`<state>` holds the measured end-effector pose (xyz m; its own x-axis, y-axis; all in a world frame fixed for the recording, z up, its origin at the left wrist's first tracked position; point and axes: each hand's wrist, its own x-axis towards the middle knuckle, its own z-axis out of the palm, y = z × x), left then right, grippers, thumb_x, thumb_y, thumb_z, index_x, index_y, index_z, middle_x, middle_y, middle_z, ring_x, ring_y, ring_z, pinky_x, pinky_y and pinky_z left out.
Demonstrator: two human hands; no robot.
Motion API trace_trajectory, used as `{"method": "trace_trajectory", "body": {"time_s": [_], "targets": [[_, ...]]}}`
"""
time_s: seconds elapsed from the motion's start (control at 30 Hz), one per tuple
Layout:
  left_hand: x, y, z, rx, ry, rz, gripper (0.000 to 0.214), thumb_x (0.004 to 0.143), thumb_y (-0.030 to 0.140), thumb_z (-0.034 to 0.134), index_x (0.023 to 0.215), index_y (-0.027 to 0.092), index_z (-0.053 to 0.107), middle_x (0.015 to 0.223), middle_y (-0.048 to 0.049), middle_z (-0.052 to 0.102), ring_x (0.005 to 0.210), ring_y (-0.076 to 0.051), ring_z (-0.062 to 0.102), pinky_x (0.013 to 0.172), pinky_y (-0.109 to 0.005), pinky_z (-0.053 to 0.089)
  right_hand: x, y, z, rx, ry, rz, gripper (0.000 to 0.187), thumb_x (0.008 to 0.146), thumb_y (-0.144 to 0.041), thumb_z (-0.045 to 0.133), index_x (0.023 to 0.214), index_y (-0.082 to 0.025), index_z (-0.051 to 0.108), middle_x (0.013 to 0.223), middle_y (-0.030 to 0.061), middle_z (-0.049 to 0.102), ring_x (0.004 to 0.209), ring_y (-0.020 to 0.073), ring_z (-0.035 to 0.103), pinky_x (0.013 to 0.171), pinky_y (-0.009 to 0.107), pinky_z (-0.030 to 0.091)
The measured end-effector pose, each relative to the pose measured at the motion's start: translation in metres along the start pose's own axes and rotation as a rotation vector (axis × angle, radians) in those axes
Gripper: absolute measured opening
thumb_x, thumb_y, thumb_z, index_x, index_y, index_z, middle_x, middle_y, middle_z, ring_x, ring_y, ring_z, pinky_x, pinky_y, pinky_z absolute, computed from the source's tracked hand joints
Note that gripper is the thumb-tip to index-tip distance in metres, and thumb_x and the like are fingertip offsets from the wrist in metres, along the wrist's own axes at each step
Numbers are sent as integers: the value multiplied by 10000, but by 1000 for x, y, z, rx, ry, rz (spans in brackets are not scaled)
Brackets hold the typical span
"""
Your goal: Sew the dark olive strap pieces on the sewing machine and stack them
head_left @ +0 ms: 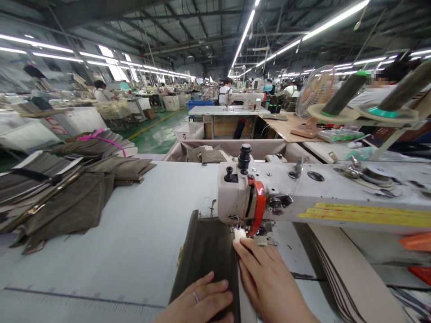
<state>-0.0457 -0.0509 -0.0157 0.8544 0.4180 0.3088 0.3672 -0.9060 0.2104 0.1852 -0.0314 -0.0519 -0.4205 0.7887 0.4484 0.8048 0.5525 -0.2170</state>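
Note:
A dark olive fabric piece (pixel 212 251) lies under the head of a sewing machine (pixel 235 193), with a small metal fitting at its left edge. My left hand (pixel 205 298), a ring on one finger, rests flat on its lower part with the fingers spread. At the fabric's right edge, just before the presser foot, the fingertips of my right hand (pixel 269 278) press together on a small white piece (pixel 239 234). A pale strip shows between my hands along that edge. An orange guard (pixel 258 206) stands right above my right fingers, and the needle tip is hard to make out.
Stacked olive pieces (pixel 67 197), some tied, lie on the table's left. Long pale panels (pixel 353 273) sit right of my hand. Behind the machine is a fabric-lined bin (pixel 195 146). Thread cones (pixel 346 92) and a fan (pixel 313 96) stand right; people work farther back.

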Motion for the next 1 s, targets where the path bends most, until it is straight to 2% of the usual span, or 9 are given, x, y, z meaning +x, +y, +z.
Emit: {"method": "trace_trajectory", "body": {"time_s": [0.2,0.33,0.53,0.73,1.0], "targets": [[3,0,9,57,31,-52,166,946,207,534,1079,226,631,1129,6,695,1180,-150,569,1167,-330,291,0,0,-1,-12,3,-26,406,906,-137,443,1304,-179,507,1227,94,568,1064,270,517,867,449,462],[7,-3,18,78,117,-72,151,954,196,505,1017,213,641,1078,18,708,1130,-147,594,1168,-325,285,1,0,-1,-25,2,-33,419,899,-135,452,1312,-185,503,1235,90,566,1055,275,525,844,451,472],[17,-11,9,39,20,-125,209,952,209,491,1129,204,602,1154,-12,675,1168,-165,555,1158,-346,288,1,2,0,-53,3,-58,442,892,-126,453,1331,-166,488,1240,100,572,1051,273,537,833,437,482],[24,-23,11,68,44,-121,198,968,198,471,1123,190,594,1167,-3,667,1155,-161,561,1122,-329,329,1,4,-1,-88,-21,-93,454,892,-137,439,1344,-151,472,1251,121,568,1058,273,546,824,432,495],[39,-39,9,89,10,-98,186,965,162,458,1087,158,598,1140,-38,674,1118,-152,586,1083,-309,375,1,2,-2,-70,-16,-78,428,892,-141,455,1318,-146,492,1235,119,571,1030,279,545,816,444,508]]}}
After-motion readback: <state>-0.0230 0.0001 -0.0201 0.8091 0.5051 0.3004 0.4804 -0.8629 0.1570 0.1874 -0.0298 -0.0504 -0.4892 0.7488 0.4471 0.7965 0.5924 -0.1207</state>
